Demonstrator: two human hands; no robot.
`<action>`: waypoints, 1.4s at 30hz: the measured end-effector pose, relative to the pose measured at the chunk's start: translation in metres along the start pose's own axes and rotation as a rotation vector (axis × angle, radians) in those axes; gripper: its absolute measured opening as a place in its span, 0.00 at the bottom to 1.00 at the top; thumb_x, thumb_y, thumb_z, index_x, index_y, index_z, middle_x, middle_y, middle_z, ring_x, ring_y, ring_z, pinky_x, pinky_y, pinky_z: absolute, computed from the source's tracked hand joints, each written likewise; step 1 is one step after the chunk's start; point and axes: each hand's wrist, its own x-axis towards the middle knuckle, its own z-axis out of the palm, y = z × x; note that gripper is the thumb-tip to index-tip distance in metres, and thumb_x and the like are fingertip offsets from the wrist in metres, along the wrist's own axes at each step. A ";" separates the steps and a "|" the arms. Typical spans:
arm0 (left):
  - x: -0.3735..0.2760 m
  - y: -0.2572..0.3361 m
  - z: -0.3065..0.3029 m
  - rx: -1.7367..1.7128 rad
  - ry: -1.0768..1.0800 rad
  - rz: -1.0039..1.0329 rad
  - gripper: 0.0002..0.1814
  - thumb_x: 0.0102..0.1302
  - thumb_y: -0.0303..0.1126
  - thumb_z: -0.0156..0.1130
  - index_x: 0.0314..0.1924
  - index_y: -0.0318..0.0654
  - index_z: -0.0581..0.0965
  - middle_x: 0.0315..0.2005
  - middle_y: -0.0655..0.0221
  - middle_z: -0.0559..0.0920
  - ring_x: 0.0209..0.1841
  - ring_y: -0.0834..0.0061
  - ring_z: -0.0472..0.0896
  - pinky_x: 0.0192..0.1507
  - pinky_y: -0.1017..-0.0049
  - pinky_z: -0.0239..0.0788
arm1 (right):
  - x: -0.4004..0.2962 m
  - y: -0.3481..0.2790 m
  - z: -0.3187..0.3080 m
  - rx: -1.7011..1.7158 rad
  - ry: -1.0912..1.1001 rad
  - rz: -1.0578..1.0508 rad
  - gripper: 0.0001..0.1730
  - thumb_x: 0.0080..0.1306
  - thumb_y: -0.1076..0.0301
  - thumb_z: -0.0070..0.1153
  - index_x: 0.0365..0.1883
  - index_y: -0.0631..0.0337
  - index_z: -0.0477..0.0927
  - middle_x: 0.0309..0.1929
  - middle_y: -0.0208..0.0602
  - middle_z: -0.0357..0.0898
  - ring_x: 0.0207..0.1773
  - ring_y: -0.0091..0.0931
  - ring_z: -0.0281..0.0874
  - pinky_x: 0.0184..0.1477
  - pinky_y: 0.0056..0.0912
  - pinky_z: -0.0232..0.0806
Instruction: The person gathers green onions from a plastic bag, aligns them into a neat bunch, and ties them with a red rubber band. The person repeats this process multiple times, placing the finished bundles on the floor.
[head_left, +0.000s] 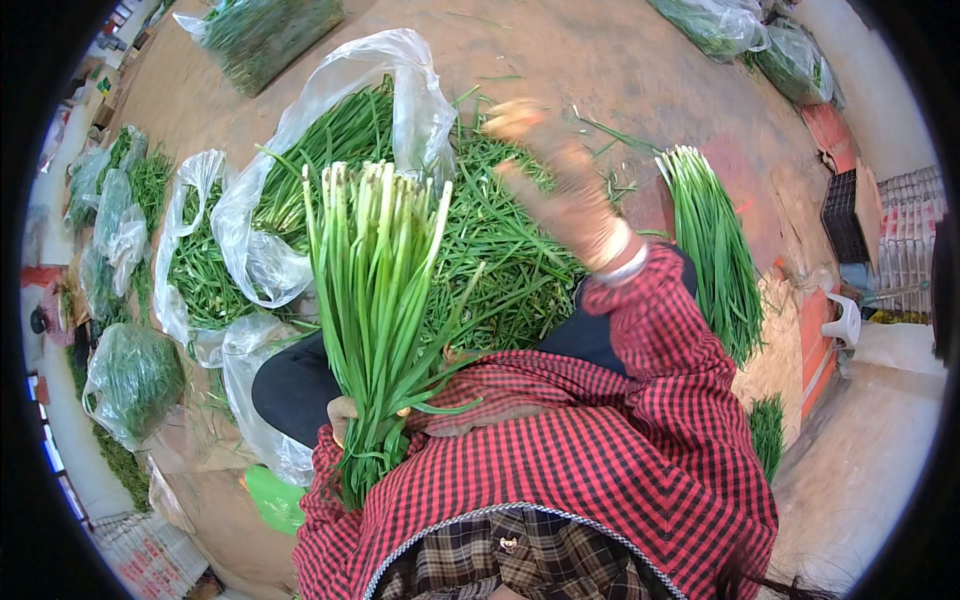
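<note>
My left hand (345, 418) is shut round the leafy lower part of a bunch of garlic chives (375, 277), whose pale stem ends point away from me. Blurred by motion, my right hand (566, 191) hovers over a heap of loose green leaves (499, 262) with its fingers apart and nothing seen between them. To the right of my knee lies another bunch of chives (712, 247), its white ends evenly lined up. Behind the held bunch, an open clear plastic bag (416, 97) contains more chives (337, 142).
Further plastic bags of greens stand at the left (139, 382), top left (270, 37) and top right (795, 64). A black crate (840, 210) and a white plastic stool (844, 319) are at the right. A green bag (274, 499) lies by my left side. Another person (52, 319) is at the far left.
</note>
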 end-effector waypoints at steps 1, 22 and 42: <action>0.002 0.000 0.001 -0.004 -0.005 -0.011 0.32 0.47 0.35 0.58 0.48 0.14 0.71 0.41 0.44 0.79 0.29 0.70 0.78 0.31 0.80 0.69 | 0.004 -0.021 0.008 -0.035 -0.102 -0.054 0.18 0.52 0.76 0.60 0.44 0.59 0.77 0.50 0.36 0.75 0.59 0.36 0.69 0.64 0.41 0.56; 0.008 -0.002 0.006 -0.012 -0.055 -0.005 0.31 0.48 0.35 0.58 0.48 0.14 0.70 0.38 0.45 0.80 0.24 0.72 0.76 0.26 0.78 0.68 | -0.008 -0.029 0.046 0.026 -0.384 0.543 0.27 0.54 0.58 0.63 0.49 0.62 0.73 0.23 0.35 0.76 0.28 0.29 0.76 0.34 0.32 0.68; 0.018 0.007 0.021 0.076 0.001 0.237 0.32 0.50 0.33 0.58 0.51 0.15 0.67 0.33 0.49 0.80 0.16 0.75 0.74 0.13 0.78 0.63 | -0.096 0.048 0.011 -0.504 -0.876 0.794 0.25 0.55 0.52 0.58 0.46 0.59 0.77 0.48 0.45 0.76 0.50 0.38 0.74 0.51 0.40 0.68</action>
